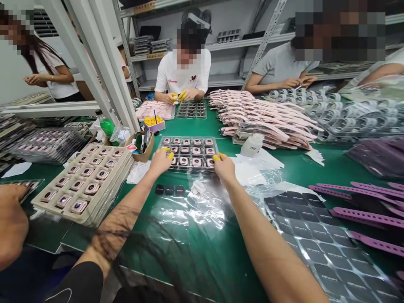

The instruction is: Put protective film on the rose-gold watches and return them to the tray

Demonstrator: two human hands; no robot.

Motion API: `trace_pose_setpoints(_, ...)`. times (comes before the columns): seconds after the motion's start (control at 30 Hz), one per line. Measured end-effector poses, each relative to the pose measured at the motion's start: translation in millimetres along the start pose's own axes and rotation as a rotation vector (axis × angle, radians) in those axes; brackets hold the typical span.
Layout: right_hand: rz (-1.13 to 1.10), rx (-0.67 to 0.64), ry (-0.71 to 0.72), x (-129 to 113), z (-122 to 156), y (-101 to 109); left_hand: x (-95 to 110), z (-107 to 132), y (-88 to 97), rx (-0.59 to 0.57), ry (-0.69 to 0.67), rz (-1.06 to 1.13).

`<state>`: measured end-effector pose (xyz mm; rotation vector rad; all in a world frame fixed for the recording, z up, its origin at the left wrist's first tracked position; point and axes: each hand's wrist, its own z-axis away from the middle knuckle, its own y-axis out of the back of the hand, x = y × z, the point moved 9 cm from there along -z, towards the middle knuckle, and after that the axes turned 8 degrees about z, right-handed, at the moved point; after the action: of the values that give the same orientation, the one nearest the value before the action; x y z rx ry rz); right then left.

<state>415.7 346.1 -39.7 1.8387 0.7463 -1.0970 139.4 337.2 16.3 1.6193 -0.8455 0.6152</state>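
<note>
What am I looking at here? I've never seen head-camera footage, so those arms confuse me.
This single picture comes from a camera worn on a person's head, looking forward and down, so the two bare arms are their own. The left hand and right hand, with yellow fingertip covers, touch opposite edges of a clear plastic tray of square rose-gold watch cases; whether they grip it is unclear. A green workbench carries a beige moulded tray of similar cases, stacked pink watch straps and purple straps. A co-worker in a white T-shirt sits opposite.
</note>
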Motion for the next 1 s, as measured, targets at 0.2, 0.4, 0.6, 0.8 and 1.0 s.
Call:
trace_pose_setpoints(0.2, 0.303, 0.03, 0.018, 0.7, 4.5, 21.5, 74.5, -8.4, -101.3, -0.33, -0.216, -0.117)
trace_pose_setpoints(0.4, 0.413, -0.039, 0.295, -41.4, 92.3, 30.8, 98.0, -39.8, -156.8, -0.567, -0.214, -0.161)
trace_pose_setpoints(0.6, 0.347, -0.25, 0.553, -63.5, 138.9, 3.7, 90.4, -20.5, -136.0, -0.535, -0.148, 0.085)
trace_pose_setpoints(0.8, 0.116, -0.065, 0.586, -78.7, 128.7, 40.6, 34.8, 76.0, -88.6, -0.385, 0.248, 0.924)
trace_pose_setpoints(1.0, 0.032, -0.525, 0.892, -98.4, 171.1, 5.2, -4.8, 137.8, -80.2, -0.583, 0.57, 1.06)
